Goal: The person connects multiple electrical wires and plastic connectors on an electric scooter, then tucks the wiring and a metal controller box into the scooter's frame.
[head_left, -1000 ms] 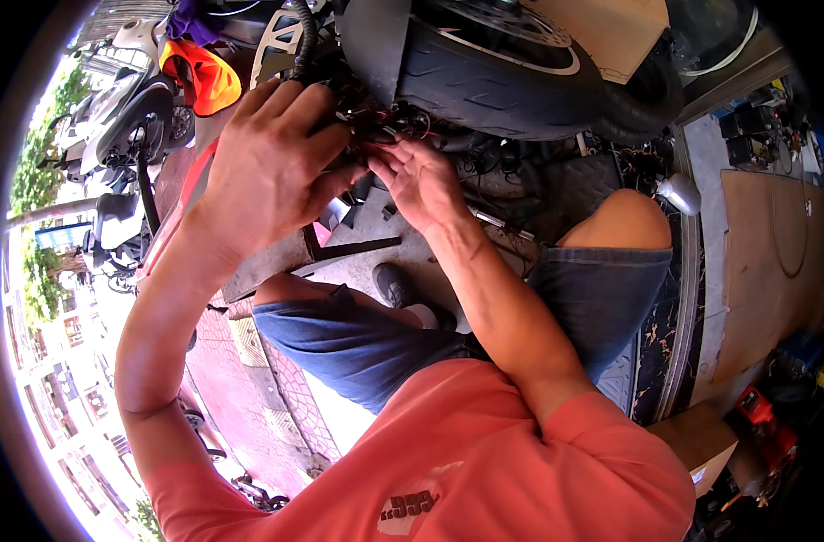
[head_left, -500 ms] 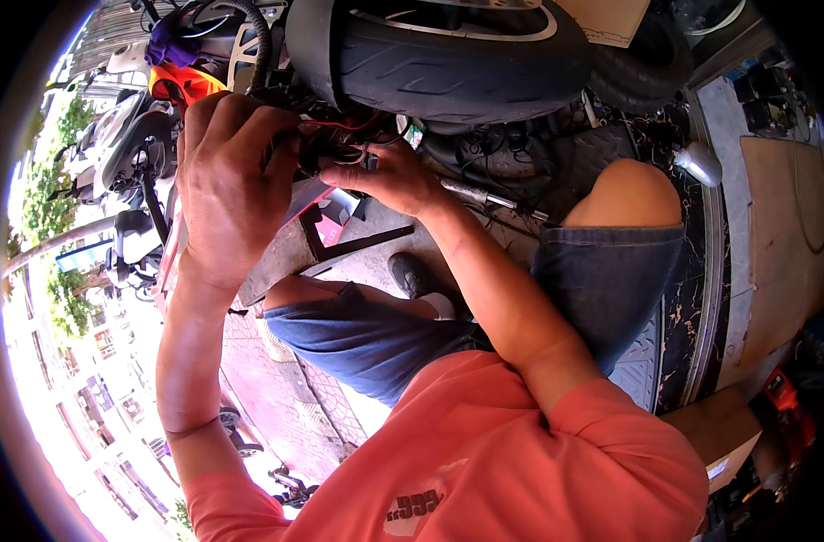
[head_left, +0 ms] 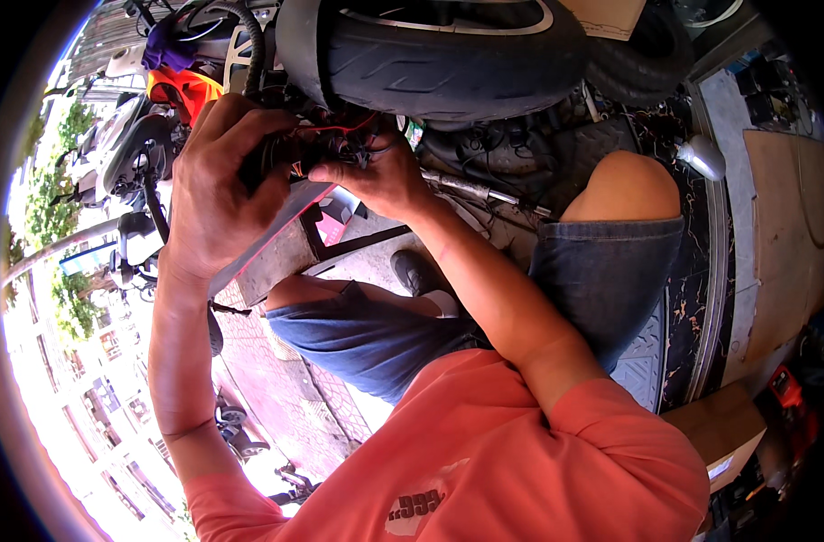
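My left hand (head_left: 220,176) curls its fingers and thumb around the near end of a dark bundle of electrical wires (head_left: 326,128), and most of what lies in its palm is hidden. On the other side of the bundle, my right hand (head_left: 383,181) grips the wires between thumb and fingers. A thin red wire arches between the two hands. Just beyond them is a large black tire (head_left: 448,68) on a wheel. Below the left hand runs a long panel with a reddish edge (head_left: 276,233).
Orange cloth (head_left: 184,88) and a purple cloth (head_left: 166,47) lie at the far left. A metal rod (head_left: 484,191) and tangled cables are right of my hands. A white bottle (head_left: 701,161) stands farther right. A cardboard box (head_left: 719,438) sits at lower right.
My left hand has shifted slightly left and turned, opening a gap below its fingers. My right hand has moved slightly down, and the red wire now arches higher between the hands.
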Available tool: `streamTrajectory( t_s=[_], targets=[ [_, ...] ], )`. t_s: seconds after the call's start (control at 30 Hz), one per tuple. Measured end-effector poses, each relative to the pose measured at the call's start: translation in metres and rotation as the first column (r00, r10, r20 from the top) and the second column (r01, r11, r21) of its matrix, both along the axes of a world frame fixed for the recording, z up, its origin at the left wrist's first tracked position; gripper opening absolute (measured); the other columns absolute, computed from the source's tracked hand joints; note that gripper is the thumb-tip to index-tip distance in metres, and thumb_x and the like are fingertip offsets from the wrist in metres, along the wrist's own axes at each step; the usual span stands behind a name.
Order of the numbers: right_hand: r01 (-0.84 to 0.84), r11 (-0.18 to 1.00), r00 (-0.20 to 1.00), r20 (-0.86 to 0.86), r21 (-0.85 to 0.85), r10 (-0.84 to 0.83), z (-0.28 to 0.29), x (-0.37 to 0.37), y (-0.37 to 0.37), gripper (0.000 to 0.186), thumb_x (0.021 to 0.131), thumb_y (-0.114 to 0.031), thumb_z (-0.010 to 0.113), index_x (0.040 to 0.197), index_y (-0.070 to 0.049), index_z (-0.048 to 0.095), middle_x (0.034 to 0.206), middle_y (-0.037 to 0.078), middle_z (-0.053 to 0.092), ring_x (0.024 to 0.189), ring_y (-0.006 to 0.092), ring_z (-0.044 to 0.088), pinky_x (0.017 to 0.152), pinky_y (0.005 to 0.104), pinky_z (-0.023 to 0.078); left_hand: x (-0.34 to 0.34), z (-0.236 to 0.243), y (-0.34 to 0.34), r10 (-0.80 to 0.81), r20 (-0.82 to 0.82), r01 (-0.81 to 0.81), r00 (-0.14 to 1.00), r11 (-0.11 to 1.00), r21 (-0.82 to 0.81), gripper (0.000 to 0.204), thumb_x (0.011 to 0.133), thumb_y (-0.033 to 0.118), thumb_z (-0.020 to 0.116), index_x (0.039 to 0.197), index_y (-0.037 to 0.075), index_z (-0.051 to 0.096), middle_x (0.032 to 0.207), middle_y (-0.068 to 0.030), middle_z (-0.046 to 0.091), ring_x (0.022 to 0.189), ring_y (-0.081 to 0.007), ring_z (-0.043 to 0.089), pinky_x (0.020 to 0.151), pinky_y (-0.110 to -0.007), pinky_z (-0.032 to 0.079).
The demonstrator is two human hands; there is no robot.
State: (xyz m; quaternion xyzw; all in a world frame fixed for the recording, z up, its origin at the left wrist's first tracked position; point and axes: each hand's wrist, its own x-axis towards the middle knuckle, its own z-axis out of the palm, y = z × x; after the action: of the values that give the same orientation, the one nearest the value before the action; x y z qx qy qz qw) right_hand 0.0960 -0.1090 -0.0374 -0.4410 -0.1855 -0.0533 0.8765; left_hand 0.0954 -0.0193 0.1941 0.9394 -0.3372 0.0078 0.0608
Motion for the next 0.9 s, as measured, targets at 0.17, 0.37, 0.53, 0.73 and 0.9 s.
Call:
streamTrajectory(
  t_s=[0.17,0.37,0.53,0.73,0.9],
  targets=[
    [-0.004,0.997,1.0,-0.004,0.072,0.004,-0.004,0.0,0.005,0.035,0.089,-0.013,0.084,0.121,-0.005,0.072,0.111,0.003,0.075,0.101,0.0117,0.069,0.091,0.0296,0.057,0.002,0.0,0.0,-0.041,0.014,0.041,0.999,0.999,0.003,0.037,0.073,0.0,0.072,0.109,0.004,0.072,0.096,-0.012,0.063,0.087,-0.0317,0.064,0.077,-0.04,0.051],
    [0.149,0.987,0.989,-0.011,-0.051,-0.15,-0.01,0.0,0.006,0.031,0.089,-0.015,0.083,0.118,-0.006,0.073,0.109,0.004,0.075,0.1,0.0141,0.068,0.091,0.0318,0.055,0.0,0.002,-0.004,-0.04,-0.001,0.04,0.999,0.998,0.042,0.033,0.074,0.002,0.073,0.107,0.007,0.072,0.099,-0.0108,0.061,0.09,-0.0324,0.064,0.076,-0.042,0.051],
    [-0.092,0.994,0.995,-0.023,0.058,0.093,-0.007,-0.003,-0.009,0.034,0.084,-0.027,0.087,0.108,-0.007,0.076,0.104,0.005,0.075,0.099,0.0187,0.068,0.093,0.0358,0.052,0.0,-0.005,0.0,-0.012,0.081,0.004,0.997,0.995,0.096,0.022,0.077,0.003,0.072,0.098,0.008,0.068,0.098,-0.0113,0.06,0.091,-0.0351,0.064,0.076,-0.045,0.051],
    [-0.237,0.971,0.971,-0.044,-0.03,0.235,-0.008,-0.001,-0.013,0.046,0.091,-0.016,0.083,0.133,-0.008,0.066,0.122,0.002,0.073,0.113,0.0121,0.064,0.1,0.0312,0.051,0.0,-0.006,-0.002,0.013,0.071,-0.017,0.997,0.999,0.05,0.02,0.079,0.001,0.069,0.098,0.008,0.067,0.099,-0.0118,0.061,0.092,-0.0365,0.064,0.077,-0.045,0.051],
    [-0.236,0.962,0.969,0.043,-0.137,0.244,0.011,0.007,-0.025,0.045,0.089,-0.018,0.084,0.129,-0.008,0.068,0.118,0.002,0.074,0.111,0.0121,0.065,0.099,0.0324,0.052,0.002,-0.006,0.001,0.001,0.034,-0.001,0.999,1.0,0.011,0.021,0.077,0.001,0.067,0.097,0.005,0.066,0.098,-0.0132,0.06,0.092,-0.0369,0.063,0.077,-0.045,0.05]
  ],
)
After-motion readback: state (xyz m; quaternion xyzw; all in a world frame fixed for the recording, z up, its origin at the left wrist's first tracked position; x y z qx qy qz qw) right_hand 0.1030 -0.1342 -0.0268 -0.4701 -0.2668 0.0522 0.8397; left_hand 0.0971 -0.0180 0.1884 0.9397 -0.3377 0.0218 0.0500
